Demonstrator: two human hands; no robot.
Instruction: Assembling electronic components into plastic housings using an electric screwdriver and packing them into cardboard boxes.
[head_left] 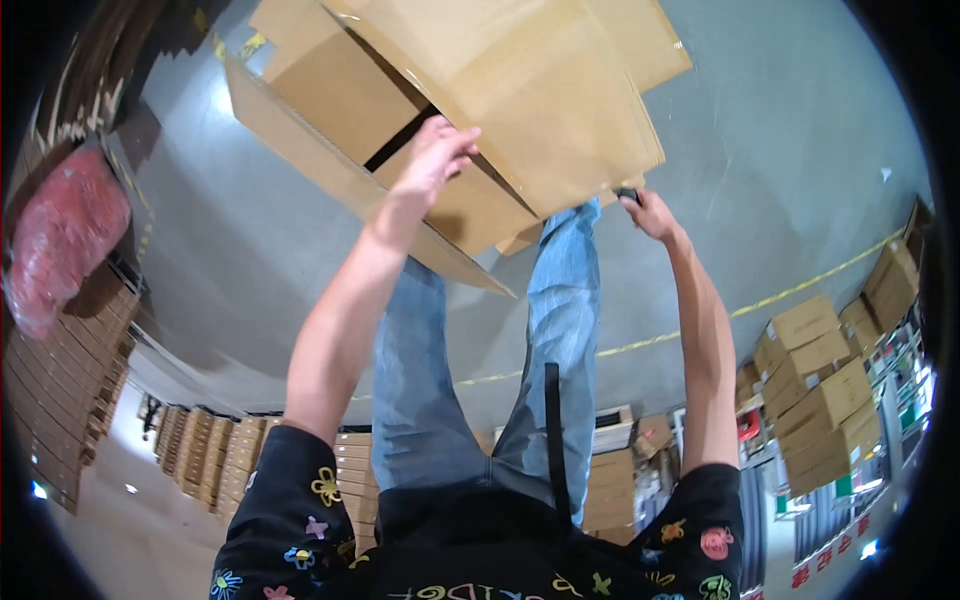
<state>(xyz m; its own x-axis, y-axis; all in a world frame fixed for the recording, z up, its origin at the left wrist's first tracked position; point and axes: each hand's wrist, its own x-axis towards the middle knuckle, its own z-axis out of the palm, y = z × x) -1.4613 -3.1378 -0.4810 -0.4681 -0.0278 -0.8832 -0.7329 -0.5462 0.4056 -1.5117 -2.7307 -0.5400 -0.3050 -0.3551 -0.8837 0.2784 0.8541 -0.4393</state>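
A large brown cardboard box (pixel 560 110) lies before my legs, its flaps partly spread and a dark gap showing between them. My left hand (pixel 438 158) is over that gap, fingers loosely bent and apart, the tips at the edge of the upper flap. I see nothing held in it, and whether it presses on the flap I cannot tell. A long side flap (pixel 300 145) slants out under my left forearm. My right hand (pixel 652 213) is closed round a small dark tool (pixel 628 194) at the box's lower right corner. The tool's kind is not clear.
Grey floor (pixel 770 170) with yellow tape lines (pixel 800 285) surrounds the box. A pink plastic-wrapped bundle (pixel 70 235) is at the far left, above stacked cartons (pixel 60 390). More cardboard boxes (pixel 820 380) are piled at the right.
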